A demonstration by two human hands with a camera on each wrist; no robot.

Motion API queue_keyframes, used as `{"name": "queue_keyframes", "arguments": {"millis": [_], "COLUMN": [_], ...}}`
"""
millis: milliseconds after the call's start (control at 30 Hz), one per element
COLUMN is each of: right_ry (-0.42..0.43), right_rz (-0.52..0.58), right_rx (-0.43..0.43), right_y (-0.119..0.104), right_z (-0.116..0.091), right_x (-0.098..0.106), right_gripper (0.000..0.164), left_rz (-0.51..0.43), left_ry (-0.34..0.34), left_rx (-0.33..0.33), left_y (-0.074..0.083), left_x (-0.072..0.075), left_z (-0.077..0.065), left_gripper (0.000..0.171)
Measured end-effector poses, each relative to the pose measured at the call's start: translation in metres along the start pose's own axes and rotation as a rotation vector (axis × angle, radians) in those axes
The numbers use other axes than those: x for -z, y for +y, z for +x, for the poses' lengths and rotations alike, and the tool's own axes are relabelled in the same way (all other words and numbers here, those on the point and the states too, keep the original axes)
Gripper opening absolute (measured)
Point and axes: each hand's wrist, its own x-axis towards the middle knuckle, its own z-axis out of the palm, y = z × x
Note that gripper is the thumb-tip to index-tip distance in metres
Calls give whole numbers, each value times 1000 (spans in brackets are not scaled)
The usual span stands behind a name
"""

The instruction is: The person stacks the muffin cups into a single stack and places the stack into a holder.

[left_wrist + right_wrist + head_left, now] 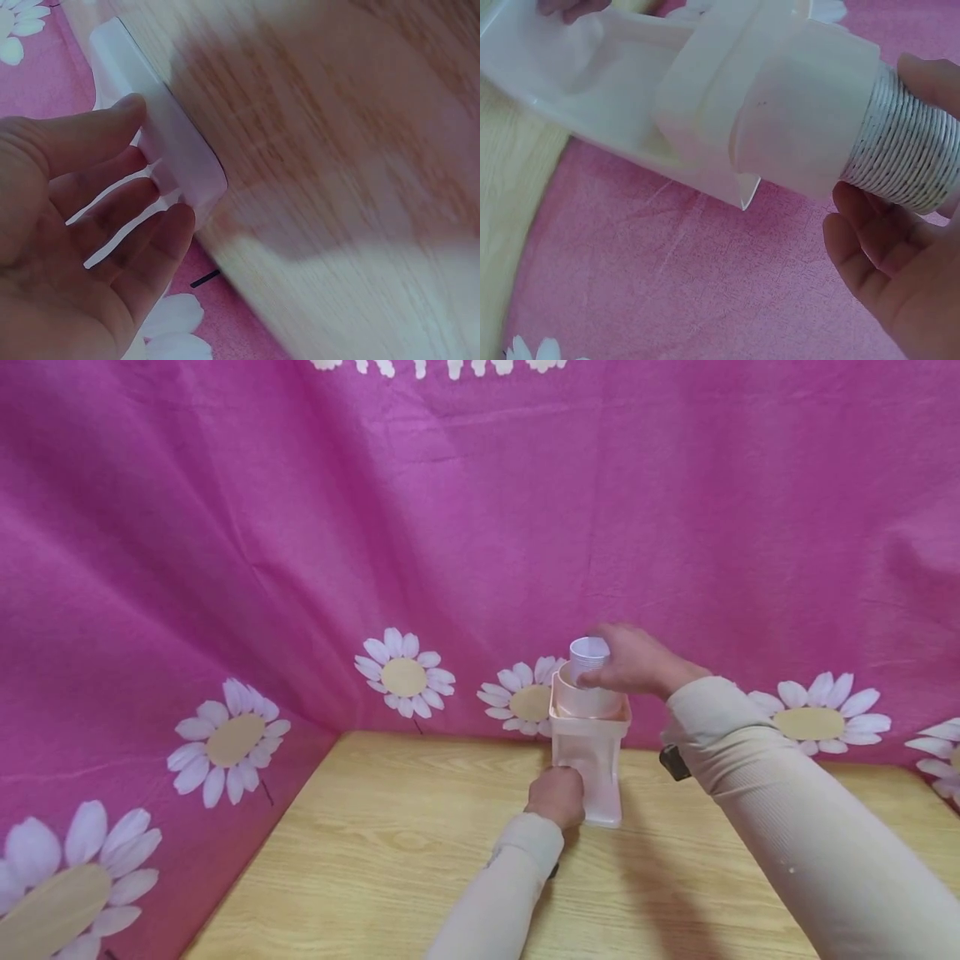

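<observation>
A pale pink plastic cup holder point(606, 768) stands upright on the table, with a square collar and a round tube point(802, 105) at its top. My right hand point(637, 660) grips a stack of white disposable cups point(907, 142), thumb on one side and fingers on the other. The lower end of the stack sits inside the tube's mouth, and its ribbed rims show above. Lower down, my left hand point(557, 795) holds the holder near its base point(169, 124), with the thumb on one face and the fingertips at the other side.
The wooden table point(420, 860) reaches back to a magenta cloth point(480, 527) printed with white daisies, which hangs behind and along the left side. The holder stands near the table's back edge, close to the cloth.
</observation>
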Motion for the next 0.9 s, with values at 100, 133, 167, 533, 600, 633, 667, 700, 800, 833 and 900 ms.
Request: {"name": "queue_keyframes", "arguments": {"millis": [100,133,167,533,600,633,667,700,800,833,900], "right_ry": [8,9,13,21,22,21,19,15,7,7,11], "right_rz": [-18,-20,-20,-26,-32,-33,-37,-41,-44,-49,-60], "right_rx": [6,5,6,34,44,47,50,52,62,64,71], "right_y": [1,1,1,6,8,8,8,8,7,7,7], "right_z": [0,0,0,4,3,3,2,2,1,1,1], "right_x": [-1,-1,-1,-4,-2,-2,-1,0,1,1,0], "right_gripper": [69,69,69,64,62,60,58,55,47,44,38], "left_rz": [1,4,6,15,10,6,5,2,-9,-8,-10], "left_ry": [-4,-2,-3,6,-2,-6,-6,-6,-4,-3,0], "left_rx": [1,1,2,10,9,9,7,8,15,15,14], "left_y": [1,1,1,1,2,2,2,2,2,2,2], "left_x": [0,0,-1,-1,0,0,1,1,3,3,3], "left_z": [1,1,2,2,2,2,2,2,0,0,-2], "left_gripper": [16,16,15,8,8,8,9,10,13,14,15]}}
